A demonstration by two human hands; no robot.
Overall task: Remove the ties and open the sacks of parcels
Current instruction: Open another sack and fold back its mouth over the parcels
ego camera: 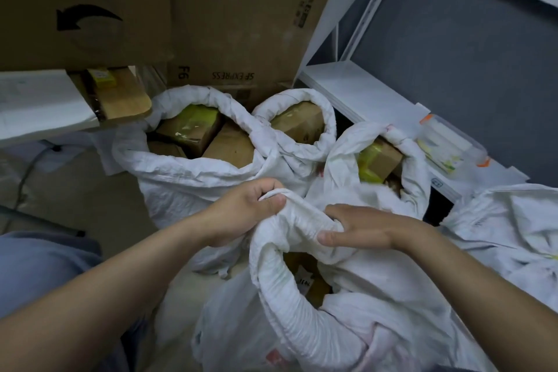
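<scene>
1. Centrally, the near sack (302, 329) stands upright on the floor (90, 199), long axis vertical, mouth facing up; a brown parcel (305, 279) shows inside.
2. Left hand (241, 211) and right hand (362, 229) each grip the far edge of its rolled rim, fingers curled round the fabric.
3. Three open sacks (187, 181) crowd just behind it, touching one another.
4. White shelf (356, 90) stands to the right, cardboard boxes (229, 15) behind.

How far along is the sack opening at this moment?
Done: three sacks at the back stand open, rims rolled down, parcels showing: the left sack, middle sack and third sack. In hand: left hand and right hand grip the rolled rim of the near sack, mouth already open. Left: the crumpled sack at far right seems unopened; its mouth isn't visible.
</scene>
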